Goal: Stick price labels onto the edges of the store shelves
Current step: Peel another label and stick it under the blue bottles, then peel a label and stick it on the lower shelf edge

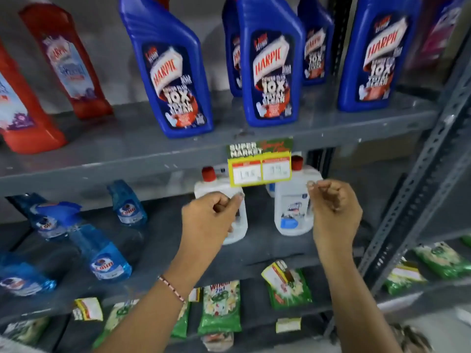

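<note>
A green and yellow price label (260,163) hangs from the front edge of the grey shelf (127,169), below the blue Harpic bottles (270,64). Just below the label's lower left corner is my left hand (211,217), a loose fist with thumb and forefinger pinched together. My right hand (334,207) is below the label's lower right corner, its fingers curled the same way. Neither hand touches the label, and I see nothing held in either.
Red bottles (63,59) stand at the shelf's left. The shelf below holds blue spray bottles (102,253) and white bottles (293,207) with red caps. Green packets (220,307) lie on the lower shelves. A perforated metal upright (418,179) runs down the right.
</note>
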A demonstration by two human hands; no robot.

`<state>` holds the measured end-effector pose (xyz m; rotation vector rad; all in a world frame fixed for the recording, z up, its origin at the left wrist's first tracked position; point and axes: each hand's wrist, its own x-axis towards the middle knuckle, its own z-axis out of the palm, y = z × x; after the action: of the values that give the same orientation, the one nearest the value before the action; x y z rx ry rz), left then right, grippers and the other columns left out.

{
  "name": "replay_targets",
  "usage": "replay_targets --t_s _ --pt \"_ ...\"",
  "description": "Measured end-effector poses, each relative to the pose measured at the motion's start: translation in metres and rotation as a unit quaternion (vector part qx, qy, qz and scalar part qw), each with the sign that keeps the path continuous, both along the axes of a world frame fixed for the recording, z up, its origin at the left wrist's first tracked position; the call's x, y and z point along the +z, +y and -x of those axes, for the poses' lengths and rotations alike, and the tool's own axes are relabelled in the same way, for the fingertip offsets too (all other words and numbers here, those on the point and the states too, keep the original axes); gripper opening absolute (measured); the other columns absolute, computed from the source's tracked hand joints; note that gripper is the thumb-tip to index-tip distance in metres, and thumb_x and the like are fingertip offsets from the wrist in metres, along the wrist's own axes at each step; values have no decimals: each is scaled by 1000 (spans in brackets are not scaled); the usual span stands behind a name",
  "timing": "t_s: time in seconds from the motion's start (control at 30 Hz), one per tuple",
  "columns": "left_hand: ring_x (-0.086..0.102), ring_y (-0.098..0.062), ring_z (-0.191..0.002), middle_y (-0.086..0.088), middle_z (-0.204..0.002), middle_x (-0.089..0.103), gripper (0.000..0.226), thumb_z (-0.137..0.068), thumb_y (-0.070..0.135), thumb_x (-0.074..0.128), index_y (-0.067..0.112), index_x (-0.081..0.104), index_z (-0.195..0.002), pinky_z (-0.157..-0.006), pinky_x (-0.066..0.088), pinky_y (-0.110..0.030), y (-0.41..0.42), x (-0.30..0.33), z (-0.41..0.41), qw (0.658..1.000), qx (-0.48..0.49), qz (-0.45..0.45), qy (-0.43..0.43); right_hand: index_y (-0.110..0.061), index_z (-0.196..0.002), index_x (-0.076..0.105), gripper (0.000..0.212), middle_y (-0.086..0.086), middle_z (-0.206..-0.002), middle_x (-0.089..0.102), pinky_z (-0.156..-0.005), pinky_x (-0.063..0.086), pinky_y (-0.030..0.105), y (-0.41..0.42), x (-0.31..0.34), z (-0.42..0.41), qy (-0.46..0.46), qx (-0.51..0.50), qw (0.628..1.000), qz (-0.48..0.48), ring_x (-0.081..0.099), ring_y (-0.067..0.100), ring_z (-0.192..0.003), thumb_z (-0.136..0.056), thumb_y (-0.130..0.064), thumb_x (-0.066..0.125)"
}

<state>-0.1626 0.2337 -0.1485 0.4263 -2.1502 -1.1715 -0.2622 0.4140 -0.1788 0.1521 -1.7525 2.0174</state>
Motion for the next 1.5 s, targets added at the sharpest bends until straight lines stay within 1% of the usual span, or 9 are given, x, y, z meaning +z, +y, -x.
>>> replay_targets --t_s 0.17,0.27,0.33,0.4,0.57,0.73,1.0,1.33,1.5 --pt "61 9 -58 7 -78 76 6 -85 21 76 15 76 -84 -60 47 -6 17 -108 15 975 -104 13 -193 -7 -96 69 9 15 -96 73 -81 53 40 20 -136 -4 -242 20 970 -1 63 20 -84 -88 -9 72" --pt "67 -7 -79 -7 -100 77 19 -84 12 76 9 76 -102 -68 40 3 31 -151 33 964 -134 54 -221 1 -109 67 21 20 -107 71 -82 49 30 18 -199 -11 -376 81 923 -32 64 28 -96 -89 -4 69" --pt "69 -17 -93 -8 -106 74 26 -84 11 74 11 75 -110 -77 44 -6 41 -168 46 957 -157 77 -232 -1 -106 70 20 17 -106 71 -74 47 18 10 -222 -14 -404 134 901 -82 65 28 -96 -87 -5 72" --pt "68 -16 -93 -1 -105 73 23 -86 18 70 20 75 -108 -80 53 -25 47 -180 56 951 -161 92 -249 -7 -99 72 16 10 -100 72 -75 48 24 0 -229 -17 -415 162 894 -46 65 24 -95 -84 -6 75" --pt "65 -10 -77 4 -88 74 17 -86 11 64 18 79 -87 -68 52 -24 49 -196 60 955 -136 123 -231 0 -90 75 9 8 -81 72 -73 50 28 -7 -234 -20 -375 141 916 -3 64 17 -79 -83 -4 77" --pt "68 -7 -51 5 -74 74 22 -87 5 67 23 76 -80 -58 60 -24 48 -221 33 979 -73 -29 -190 -6 -90 77 15 14 -90 78 -80 58 35 7 -233 -23 -292 145 944 -41 73 22 -83 -79 4 77" --pt "75 -10 -58 0 -66 77 30 -84 11 76 34 68 -66 -58 65 -38 46 -232 27 977 12 -132 -169 -22 -85 71 17 1 -87 77 -81 59 51 2 -229 -10 -240 122 943 -195 73 23 -86 -81 -6 78" --pt "70 -15 -43 -5 -58 73 32 -89 30 70 6 67 -66 -49 62 -40 24 -226 12 959 -16 -114 -257 -27 -94 52 39 -3 -98 62 -84 54 39 -8 -224 -22 -260 -32 951 -163 62 21 -93 -74 -22 86" --pt "72 -21 -55 -10 -74 76 13 -93 12 67 2 72 -85 -52 61 -26 -29 -222 -37 924 13 -335 -182 -24 -92 54 19 2 -94 63 -77 51 31 -47 -215 -85 -243 -13 959 -147 61 24 -87 -88 -21 73"
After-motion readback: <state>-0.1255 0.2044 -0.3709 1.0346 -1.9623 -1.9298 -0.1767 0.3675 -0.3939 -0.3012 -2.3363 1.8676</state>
